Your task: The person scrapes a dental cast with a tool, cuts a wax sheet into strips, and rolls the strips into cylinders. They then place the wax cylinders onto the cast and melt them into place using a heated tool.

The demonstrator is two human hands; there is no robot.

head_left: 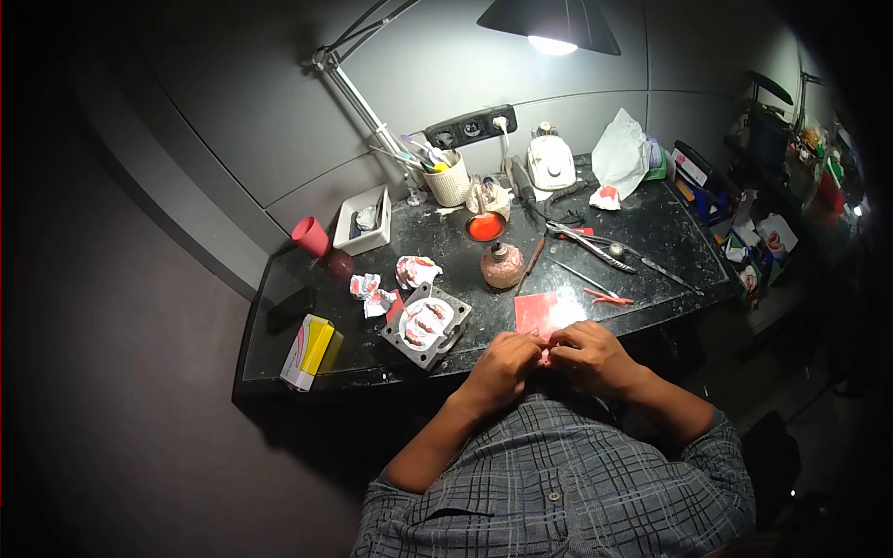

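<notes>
At the desk's front edge, my left hand (507,365) and my right hand (595,359) meet with fingers closed in a pinch. Between the fingertips shows a small piece of pink wax (546,357), mostly hidden by the fingers. Just beyond them lies a flat pink wax sheet (535,311), bright with lamp glare. Right of it are thin red wax strips (608,298). A metal flask half (427,327) filled with white plaster and pink-red shapes sits left of my left hand. A squat burner bottle (502,267) stands behind the sheet.
A pan of red liquid (486,226) stands behind the bottle. Pliers (595,249) and thin tools lie at right. Plaster pieces (417,272), a pink cup (311,236), a white tray (364,219) and a yellow-white box (308,352) occupy the left. A lamp (551,28) hangs above.
</notes>
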